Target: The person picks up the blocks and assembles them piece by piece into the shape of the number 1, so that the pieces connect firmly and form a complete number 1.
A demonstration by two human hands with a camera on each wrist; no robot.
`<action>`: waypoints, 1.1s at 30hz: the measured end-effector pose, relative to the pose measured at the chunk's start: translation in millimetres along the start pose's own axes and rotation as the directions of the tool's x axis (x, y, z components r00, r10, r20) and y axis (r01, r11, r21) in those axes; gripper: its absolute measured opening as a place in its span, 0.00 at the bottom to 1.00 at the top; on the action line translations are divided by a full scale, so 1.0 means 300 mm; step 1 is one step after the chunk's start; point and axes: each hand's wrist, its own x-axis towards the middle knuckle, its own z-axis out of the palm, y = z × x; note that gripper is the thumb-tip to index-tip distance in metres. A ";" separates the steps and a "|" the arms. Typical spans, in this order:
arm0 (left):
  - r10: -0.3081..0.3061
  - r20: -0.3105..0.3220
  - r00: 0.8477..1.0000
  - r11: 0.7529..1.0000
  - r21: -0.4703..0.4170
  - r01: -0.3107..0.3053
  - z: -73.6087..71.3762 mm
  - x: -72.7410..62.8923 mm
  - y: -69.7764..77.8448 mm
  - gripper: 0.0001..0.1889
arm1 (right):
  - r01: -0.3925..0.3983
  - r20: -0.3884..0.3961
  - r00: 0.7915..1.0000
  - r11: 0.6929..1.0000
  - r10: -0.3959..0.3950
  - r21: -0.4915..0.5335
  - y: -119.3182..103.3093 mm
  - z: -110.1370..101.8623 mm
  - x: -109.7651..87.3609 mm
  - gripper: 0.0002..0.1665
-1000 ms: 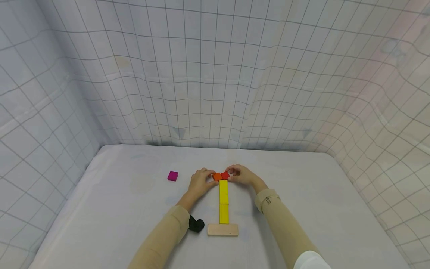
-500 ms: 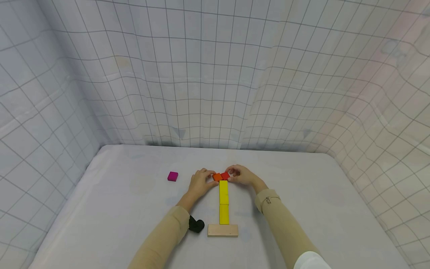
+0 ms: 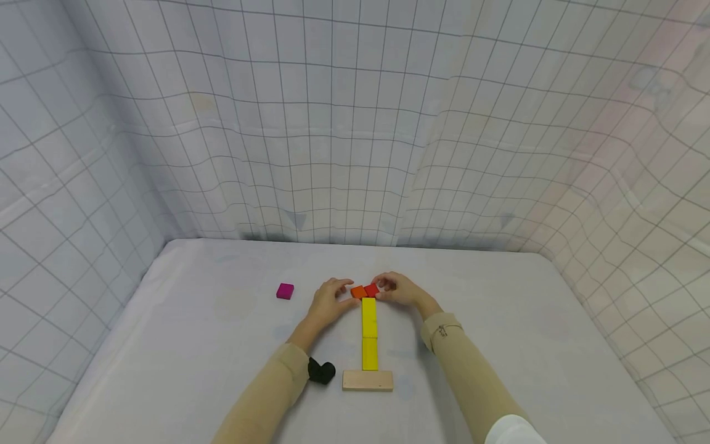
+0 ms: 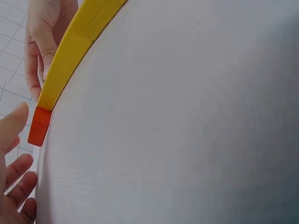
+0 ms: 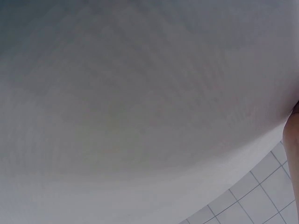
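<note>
An orange block (image 3: 358, 292) and a red block (image 3: 371, 290) lie side by side, slightly turned, at the far end of a row of two yellow blocks (image 3: 368, 317). My left hand (image 3: 327, 302) is just left of the orange block, thumb and fingers spread apart. In the left wrist view a gap shows between that thumb and the orange block (image 4: 39, 126). From the right, my right hand (image 3: 400, 290) holds the red block between thumb and finger. Only a sliver of the right hand (image 5: 292, 149) appears in the right wrist view; its fingertips are hidden there.
A plain wooden block (image 3: 367, 381) lies crosswise at the near end of the yellow row. Off to the left sits a magenta block (image 3: 285, 291). The white-covered table (image 3: 222, 345) is bordered by a grid-patterned curtain (image 3: 355, 123). A black object (image 3: 322, 372) is at the left cuff.
My left hand has let go of the orange block and drawn back slightly to the left, its fingers opening. The right hand and the blocks stay where they were.
</note>
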 end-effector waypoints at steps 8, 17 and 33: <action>-0.012 -0.016 1.000 0.998 -0.054 0.011 -0.035 -0.013 0.001 0.26 | -0.015 -0.003 1.000 1.000 0.015 -0.006 -0.014 0.001 -0.005 0.17; 0.012 -0.091 0.996 0.998 -0.057 -0.018 -0.106 -0.042 -0.017 0.26 | -0.009 -0.001 1.000 1.000 0.009 0.014 -0.014 0.001 -0.006 0.18; 0.038 -0.230 0.973 0.999 -0.022 -0.045 -0.231 -0.082 -0.098 0.27 | -0.025 -0.002 1.000 1.000 0.025 -0.008 -0.010 0.004 -0.006 0.18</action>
